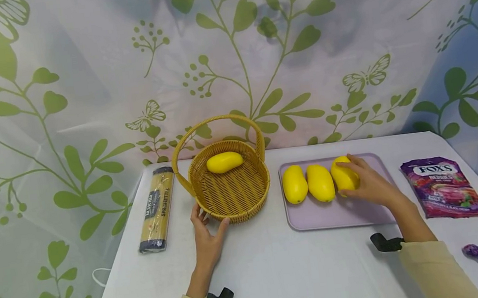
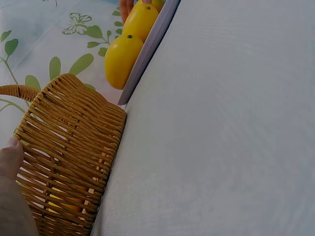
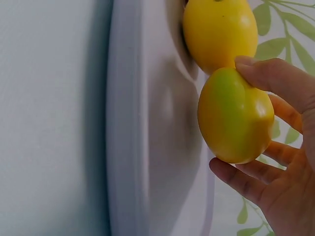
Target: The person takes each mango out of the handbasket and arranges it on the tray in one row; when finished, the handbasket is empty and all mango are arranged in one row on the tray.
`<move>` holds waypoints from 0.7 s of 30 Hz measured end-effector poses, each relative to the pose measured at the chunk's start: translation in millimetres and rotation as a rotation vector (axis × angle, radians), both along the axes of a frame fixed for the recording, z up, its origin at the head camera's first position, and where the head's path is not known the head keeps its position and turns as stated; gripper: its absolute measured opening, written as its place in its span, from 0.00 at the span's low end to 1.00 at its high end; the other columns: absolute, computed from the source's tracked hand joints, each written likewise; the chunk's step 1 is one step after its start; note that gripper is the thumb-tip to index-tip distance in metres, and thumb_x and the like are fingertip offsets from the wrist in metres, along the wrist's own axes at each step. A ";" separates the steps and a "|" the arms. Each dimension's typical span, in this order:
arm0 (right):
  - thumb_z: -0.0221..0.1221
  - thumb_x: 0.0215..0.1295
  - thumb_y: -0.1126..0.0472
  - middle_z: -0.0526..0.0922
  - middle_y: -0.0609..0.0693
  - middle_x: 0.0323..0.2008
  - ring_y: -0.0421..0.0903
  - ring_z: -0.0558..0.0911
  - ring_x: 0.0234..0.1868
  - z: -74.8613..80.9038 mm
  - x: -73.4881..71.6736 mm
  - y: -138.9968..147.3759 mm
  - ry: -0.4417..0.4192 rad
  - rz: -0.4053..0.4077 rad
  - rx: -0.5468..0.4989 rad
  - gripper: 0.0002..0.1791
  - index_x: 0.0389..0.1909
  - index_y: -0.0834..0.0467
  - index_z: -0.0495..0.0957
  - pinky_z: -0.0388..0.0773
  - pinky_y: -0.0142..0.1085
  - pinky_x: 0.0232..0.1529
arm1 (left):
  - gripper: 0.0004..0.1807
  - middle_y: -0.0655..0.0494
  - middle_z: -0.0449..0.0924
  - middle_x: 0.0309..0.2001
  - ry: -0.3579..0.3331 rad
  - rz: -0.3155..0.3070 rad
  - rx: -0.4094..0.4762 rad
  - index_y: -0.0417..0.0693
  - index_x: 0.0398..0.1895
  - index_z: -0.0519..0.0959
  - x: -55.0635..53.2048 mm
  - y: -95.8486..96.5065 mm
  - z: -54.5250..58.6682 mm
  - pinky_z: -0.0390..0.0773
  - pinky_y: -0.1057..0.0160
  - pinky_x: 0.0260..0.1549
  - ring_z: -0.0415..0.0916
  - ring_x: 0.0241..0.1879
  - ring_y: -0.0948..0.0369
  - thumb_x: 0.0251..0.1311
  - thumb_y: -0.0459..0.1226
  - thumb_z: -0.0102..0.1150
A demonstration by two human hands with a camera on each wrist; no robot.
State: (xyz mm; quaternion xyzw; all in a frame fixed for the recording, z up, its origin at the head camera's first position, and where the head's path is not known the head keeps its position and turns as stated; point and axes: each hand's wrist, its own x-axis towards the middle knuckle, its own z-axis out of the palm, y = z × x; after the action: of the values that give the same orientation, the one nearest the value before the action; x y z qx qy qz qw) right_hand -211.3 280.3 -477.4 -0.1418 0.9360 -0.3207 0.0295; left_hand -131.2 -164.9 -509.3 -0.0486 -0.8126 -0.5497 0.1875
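My right hand point(image 1: 370, 183) grips a yellow mango point(image 1: 344, 174) at the right of the row on the lilac tray point(image 1: 337, 217). In the right wrist view this mango point(image 3: 235, 115) shows a green patch, with thumb and fingers around it. Two more mangoes, a middle one point(image 1: 321, 183) and a left one point(image 1: 294, 185), lie beside it on the tray. My left hand point(image 1: 207, 242) touches the front left of a wicker basket point(image 1: 232, 199), thumb and fingers spread against its outer wall. Inside the basket lies another mango point(image 1: 224, 162). The basket's tall handle point(image 1: 213, 120) stands up.
A spaghetti pack point(image 1: 157, 209) lies left of the basket. To the tray's right is a purple Fox's candy bag point(image 1: 445, 187), with a wrapped lollipop point(image 1: 473, 252) nearer the front. A leaf-patterned curtain point(image 1: 228, 61) hangs behind the white table point(image 1: 290, 272).
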 end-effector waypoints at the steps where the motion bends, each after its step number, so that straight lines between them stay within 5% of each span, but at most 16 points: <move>1: 0.72 0.54 0.54 0.47 0.71 0.74 0.75 0.54 0.69 -0.3 0.5 0.3 -0.009 0.001 0.002 0.42 0.68 0.62 0.65 0.53 0.72 0.63 | 0.49 0.32 0.50 0.72 0.002 0.001 0.000 0.35 0.75 0.44 0.0 0.2 0.1 0.64 0.37 0.59 0.59 0.67 0.35 0.61 0.36 0.66; 21: 0.70 0.56 0.48 0.45 0.66 0.76 0.73 0.50 0.73 -8.1 3.9 1.0 -0.058 0.017 -0.003 0.46 0.72 0.57 0.62 0.50 0.71 0.66 | 0.49 0.33 0.49 0.73 -0.021 -0.005 0.004 0.36 0.75 0.43 -0.5 -0.7 -0.2 0.64 0.37 0.61 0.59 0.68 0.36 0.61 0.38 0.65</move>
State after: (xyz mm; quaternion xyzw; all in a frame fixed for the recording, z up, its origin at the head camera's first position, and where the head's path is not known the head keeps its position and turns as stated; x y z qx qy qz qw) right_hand -207.3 281.3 -485.5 -0.1404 0.9330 -0.3260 0.0593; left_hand -131.7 -165.5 -509.5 -0.0446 -0.8132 -0.5523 0.1777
